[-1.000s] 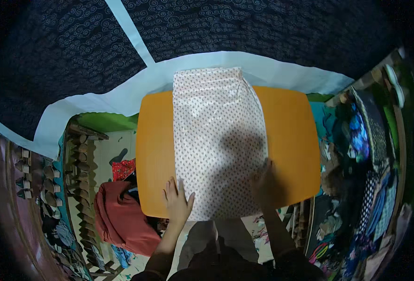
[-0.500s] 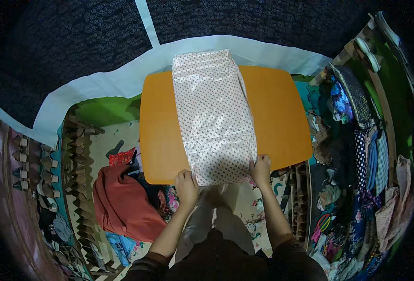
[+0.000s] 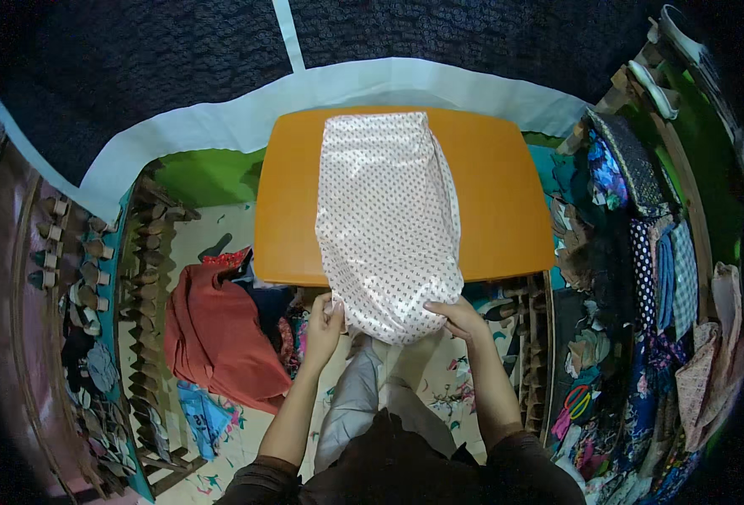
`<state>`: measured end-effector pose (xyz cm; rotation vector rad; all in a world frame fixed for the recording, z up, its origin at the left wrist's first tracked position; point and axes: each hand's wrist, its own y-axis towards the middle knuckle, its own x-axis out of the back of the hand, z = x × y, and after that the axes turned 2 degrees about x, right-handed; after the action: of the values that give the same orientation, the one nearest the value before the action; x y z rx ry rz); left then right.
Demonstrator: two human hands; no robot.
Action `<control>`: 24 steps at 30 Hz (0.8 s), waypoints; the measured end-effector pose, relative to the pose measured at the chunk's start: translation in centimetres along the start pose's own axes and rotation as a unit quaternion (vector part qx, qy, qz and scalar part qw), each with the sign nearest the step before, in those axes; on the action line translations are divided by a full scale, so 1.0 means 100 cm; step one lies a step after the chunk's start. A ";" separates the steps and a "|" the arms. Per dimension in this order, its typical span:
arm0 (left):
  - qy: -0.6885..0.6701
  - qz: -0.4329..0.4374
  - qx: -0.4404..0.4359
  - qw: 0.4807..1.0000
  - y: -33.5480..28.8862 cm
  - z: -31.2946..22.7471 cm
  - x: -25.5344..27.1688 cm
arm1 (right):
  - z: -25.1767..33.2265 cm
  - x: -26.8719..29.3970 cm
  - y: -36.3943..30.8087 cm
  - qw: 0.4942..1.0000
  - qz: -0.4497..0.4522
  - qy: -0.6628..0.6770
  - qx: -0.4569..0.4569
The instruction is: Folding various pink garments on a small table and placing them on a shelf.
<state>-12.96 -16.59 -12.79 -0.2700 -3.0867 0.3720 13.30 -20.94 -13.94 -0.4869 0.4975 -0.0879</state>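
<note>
A long folded piece of pale pink, shiny fabric (image 3: pixel 389 210) with a small dark print lies over the orange table (image 3: pixel 498 202). Its far end rests near the table's back edge, while its near end sags in a rounded bulge past the front edge. My left hand (image 3: pixel 325 328) pinches the fabric's near left corner between thumb and fingers. At the near right corner, my right hand (image 3: pixel 460 320) grips the cloth with the thumb lying on top. What lies inside the folds is hidden.
A rust-red cloth (image 3: pixel 220 337) is heaped left of my legs, beside a wooden shoe rack (image 3: pixel 145 303). Clothes hang along the right, near a polka-dot garment (image 3: pixel 643 269). Dark patterned fabric (image 3: pixel 178 76) with a white border (image 3: pixel 212 126) spans the far side.
The fabric has slid toward me, its far end now within the table's back edge. Its near end has become a rounded sag, and my right hand has shifted onto its top.
</note>
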 end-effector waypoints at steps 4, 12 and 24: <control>0.001 0.097 0.025 0.995 -0.052 -0.016 0.015 | 0.018 0.004 -0.054 0.999 -0.023 -0.042 -0.005; 0.074 0.167 0.100 0.978 -0.149 -0.066 -0.009 | 0.060 0.023 -0.155 0.981 0.049 -0.166 0.082; -0.127 0.036 -0.128 0.983 -0.118 -0.152 -0.047 | 0.135 0.003 -0.183 0.956 0.074 -0.106 0.262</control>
<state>-9.71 -25.09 4.82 -0.3672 -3.3842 0.0079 20.69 -31.42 4.86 0.0641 0.2802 -0.0206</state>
